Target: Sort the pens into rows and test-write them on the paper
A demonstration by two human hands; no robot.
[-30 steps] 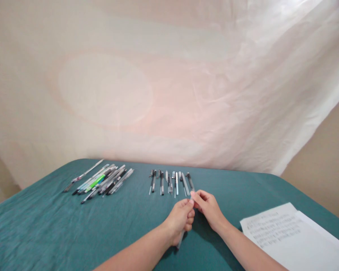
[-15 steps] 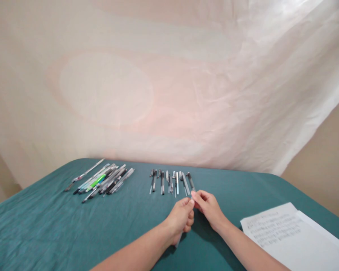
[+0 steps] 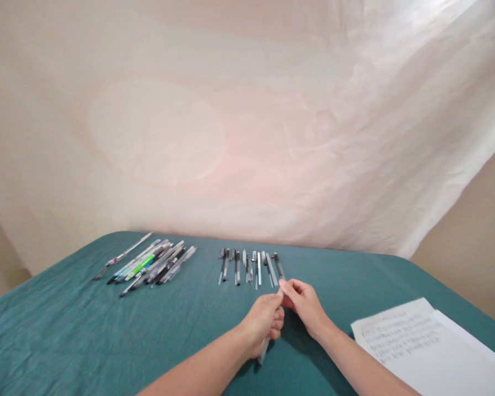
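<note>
My left hand (image 3: pixel 264 322) is closed around a pen (image 3: pixel 264 352), whose clear barrel and dark end stick out below the fist. My right hand (image 3: pixel 303 302) pinches at the upper end of this pen, with thumb and forefinger meeting the left thumb. The fingers hide most of the pen, so I cannot tell which part the right fingertips grip. Just beyond the fingertips lies a dark capped pen (image 3: pixel 279 265), the rightmost in a row of pens and pen parts (image 3: pixel 237 268) set side by side.
To the left lies a loose heap of pens (image 3: pixel 169 264), with a bright green pen (image 3: pixel 140 266) among them. Written paper sheets (image 3: pixel 400 341) rest at the right. A teal cloth (image 3: pixel 86 335) covers the table; a pale sheet (image 3: pixel 247 137) hangs behind.
The pen's dark lower end now shows more clearly beneath my left fist. Both hands stay together in nearly the same place.
</note>
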